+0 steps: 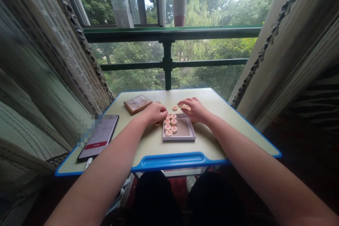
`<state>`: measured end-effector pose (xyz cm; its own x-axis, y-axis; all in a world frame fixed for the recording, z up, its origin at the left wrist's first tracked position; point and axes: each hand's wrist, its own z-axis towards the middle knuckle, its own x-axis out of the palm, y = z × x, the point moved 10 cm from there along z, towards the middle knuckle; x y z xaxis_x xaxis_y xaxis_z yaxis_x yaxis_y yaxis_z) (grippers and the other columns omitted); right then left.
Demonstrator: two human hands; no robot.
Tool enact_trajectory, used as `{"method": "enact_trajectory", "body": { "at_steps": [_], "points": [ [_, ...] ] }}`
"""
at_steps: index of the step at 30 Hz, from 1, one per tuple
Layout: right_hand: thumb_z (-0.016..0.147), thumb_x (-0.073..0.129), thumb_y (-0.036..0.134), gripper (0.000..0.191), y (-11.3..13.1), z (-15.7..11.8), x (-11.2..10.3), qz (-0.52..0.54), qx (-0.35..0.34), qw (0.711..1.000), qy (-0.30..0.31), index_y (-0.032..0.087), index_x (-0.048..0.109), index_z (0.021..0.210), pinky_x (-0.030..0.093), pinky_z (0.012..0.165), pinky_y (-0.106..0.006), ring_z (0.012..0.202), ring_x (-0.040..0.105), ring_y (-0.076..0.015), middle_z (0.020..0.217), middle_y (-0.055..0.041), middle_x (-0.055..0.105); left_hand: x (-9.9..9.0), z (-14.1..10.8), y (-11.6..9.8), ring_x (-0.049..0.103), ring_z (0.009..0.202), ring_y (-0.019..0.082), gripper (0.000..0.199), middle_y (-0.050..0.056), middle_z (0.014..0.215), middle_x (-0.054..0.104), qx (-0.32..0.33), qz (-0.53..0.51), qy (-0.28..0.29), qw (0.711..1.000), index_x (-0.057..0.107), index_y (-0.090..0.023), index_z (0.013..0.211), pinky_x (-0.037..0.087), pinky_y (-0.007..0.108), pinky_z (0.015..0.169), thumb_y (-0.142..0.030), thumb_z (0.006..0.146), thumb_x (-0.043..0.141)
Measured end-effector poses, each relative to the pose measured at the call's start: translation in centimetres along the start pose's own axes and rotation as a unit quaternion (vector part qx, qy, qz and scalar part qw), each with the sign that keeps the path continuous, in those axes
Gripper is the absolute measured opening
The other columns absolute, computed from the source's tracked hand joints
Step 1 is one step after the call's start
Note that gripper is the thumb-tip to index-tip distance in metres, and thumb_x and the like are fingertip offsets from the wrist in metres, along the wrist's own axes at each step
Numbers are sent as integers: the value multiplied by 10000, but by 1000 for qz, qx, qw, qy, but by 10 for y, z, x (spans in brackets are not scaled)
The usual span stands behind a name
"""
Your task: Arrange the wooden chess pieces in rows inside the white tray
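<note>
A shallow white box (179, 138) lies open on the table, with two columns of round wooden pieces (173, 122) bearing red characters in its left part. My left hand (156, 112) is at the box's upper left corner, its fingers closed near the top piece; what they hold, if anything, is too small to make out. Over several loose pieces behind the box, my right hand (194, 108) is spread with its fingers curved. One loose piece (175, 108) lies between the hands. Another piece (158, 124) shows partly beneath my left hand.
A brown patterned box lid (137, 103) lies at the back left of the blue-edged table (212, 159). A tablet (98, 141) with a white cable (88, 163) is at the left edge. Curtains flank the table; a green railing (169, 33) stands behind.
</note>
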<state>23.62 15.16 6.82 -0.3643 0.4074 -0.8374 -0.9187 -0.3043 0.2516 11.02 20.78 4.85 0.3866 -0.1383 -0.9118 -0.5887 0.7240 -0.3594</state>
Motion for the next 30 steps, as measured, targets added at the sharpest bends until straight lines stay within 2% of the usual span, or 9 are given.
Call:
{"method": "enact_trajectory", "body": {
  "at_steps": [3,9,14,20,25,30],
  "points": [
    [810,546,205,264,3,1,0,20,-7,1000,3,217,623,1063,397,822,-344,837,517,-202,887,-52,661,-2,0,1,615,714,184,314,56,791,711,-3,0,-6,1000,724,-166,842,446,266,673,-352,755,487],
    [789,541,133,138,1,2,4,45,5,999,20,184,663,829,416,695,-275,745,533,-166,764,-42,655,-1,-1,0,614,718,180,321,53,795,711,-8,-5,-2,1000,722,-163,850,447,263,667,-361,758,486],
    [780,540,124,194,-1,1,10,37,3,999,26,190,690,885,422,754,-292,810,545,-179,847,-50,685,1,0,0,608,721,184,321,53,794,704,-10,-6,0,1000,722,-163,853,454,270,683,-358,767,481],
    [837,507,194,218,4,2,18,14,-25,998,50,194,705,929,394,853,-322,885,568,-191,954,-61,702,-4,5,-2,579,969,218,341,70,1037,677,32,-8,-42,999,694,-206,1027,427,313,887,-282,800,451],
    [850,499,245,227,1,1,13,5,-11,999,43,200,708,925,388,848,-320,910,565,-202,948,-50,708,5,8,2,567,987,220,352,71,1053,675,45,-40,-22,998,687,-200,1051,422,323,906,-337,816,463],
    [852,500,257,224,4,1,17,-7,-22,998,56,187,709,889,377,844,-320,896,570,-199,934,-63,710,8,10,-1,557,1033,225,430,92,1077,671,65,-59,-13,996,687,-175,1034,385,333,954,-408,874,363]
  ]
}}
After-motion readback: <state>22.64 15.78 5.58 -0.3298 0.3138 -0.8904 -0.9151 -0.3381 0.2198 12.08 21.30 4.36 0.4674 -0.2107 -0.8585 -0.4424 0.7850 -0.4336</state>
